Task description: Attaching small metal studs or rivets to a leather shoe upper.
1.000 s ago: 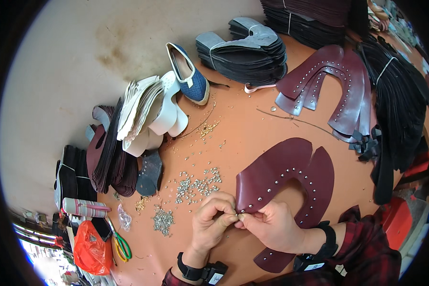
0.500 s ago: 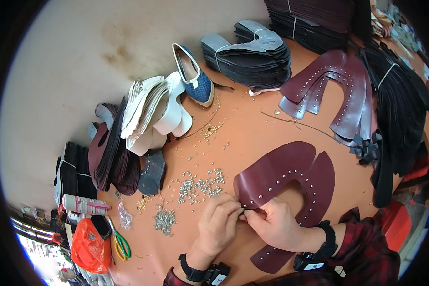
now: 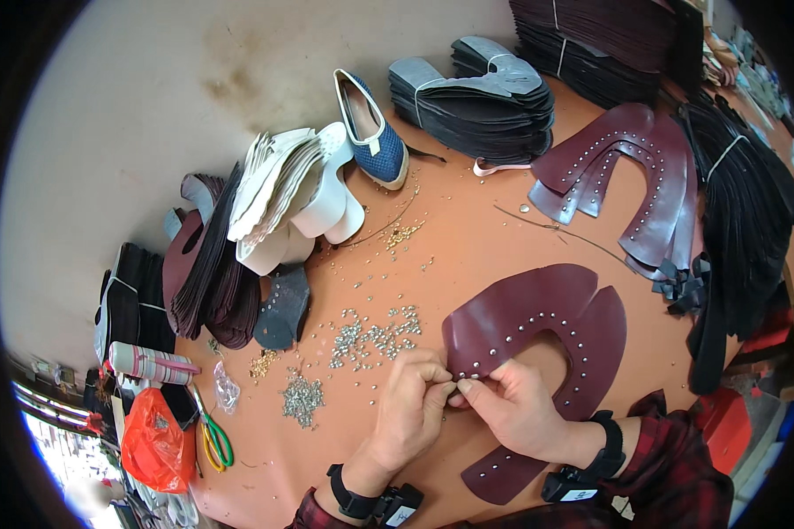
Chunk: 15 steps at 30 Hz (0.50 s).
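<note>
Hands pinch the upper's edge: left hand (image 3: 412, 407) and right hand (image 3: 513, 410) both grip the glossy maroon horseshoe-shaped upper (image 3: 538, 328), dotted with metal studs (image 3: 372, 335) scattered just left of it on the orange table (image 3: 468, 238).

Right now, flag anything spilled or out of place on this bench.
Small silver studs lie loose across the orange table beside the left hand, with gold ones strewn near the blue shoe. A thin wire trails across the surface. Nothing looks damaged.
</note>
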Motion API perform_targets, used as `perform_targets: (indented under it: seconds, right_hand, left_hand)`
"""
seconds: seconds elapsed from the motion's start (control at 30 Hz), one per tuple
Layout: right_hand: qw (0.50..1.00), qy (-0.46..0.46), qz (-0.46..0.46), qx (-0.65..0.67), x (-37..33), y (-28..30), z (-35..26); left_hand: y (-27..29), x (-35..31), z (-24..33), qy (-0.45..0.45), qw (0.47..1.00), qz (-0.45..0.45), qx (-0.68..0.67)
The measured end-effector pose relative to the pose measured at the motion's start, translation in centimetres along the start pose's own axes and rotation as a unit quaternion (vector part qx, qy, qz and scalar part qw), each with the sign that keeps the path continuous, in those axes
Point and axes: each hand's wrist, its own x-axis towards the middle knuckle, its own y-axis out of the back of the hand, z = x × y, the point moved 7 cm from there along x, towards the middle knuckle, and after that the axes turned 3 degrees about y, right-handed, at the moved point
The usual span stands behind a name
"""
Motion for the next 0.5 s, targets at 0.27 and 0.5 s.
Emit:
perform_targets:
  seconds: [0.27,0.5]
  right_hand:
    - [0.985,-0.152,0.002,0.088,-0.1,0.0,1.1]
    - [0.979,-0.138,0.048,0.14,1.2,1.2,0.2]
  left_hand:
    - [0.3,-0.4,-1.7,0.104,0.993,0.045,-0.045]
    - [4.3,-0.5,-4.5,0.221,0.967,0.073,-0.1]
